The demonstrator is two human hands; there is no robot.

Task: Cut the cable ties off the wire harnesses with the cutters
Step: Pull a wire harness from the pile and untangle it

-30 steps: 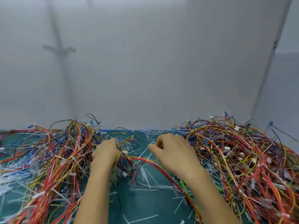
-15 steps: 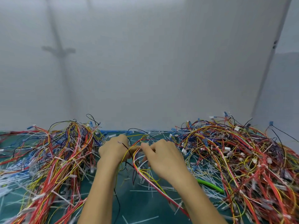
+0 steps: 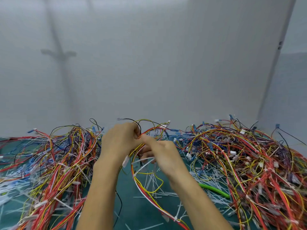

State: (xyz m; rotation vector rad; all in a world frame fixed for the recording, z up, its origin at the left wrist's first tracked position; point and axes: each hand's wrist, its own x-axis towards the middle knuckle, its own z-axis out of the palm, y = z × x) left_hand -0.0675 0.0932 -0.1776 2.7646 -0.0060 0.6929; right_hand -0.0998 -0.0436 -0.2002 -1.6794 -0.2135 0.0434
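Partly hidden behind left hand [image 3: 121, 143] and right hand [image 3: 164, 155]: grip on harness [image 3: 146, 185].

A strip of green tabletop [image 3: 141, 211] lies open between the left wire heap [image 3: 54, 163] and right wire heap [image 3: 249, 163], though littered with cut ties [image 3: 152, 183]; a wall [image 3: 149, 63] closes the far side.

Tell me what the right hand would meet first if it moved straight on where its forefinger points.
Probably the left hand: the right hand points its forefinger up and left, at the wires that the left hand grips. Whether the fingertip touches them now is unclear.
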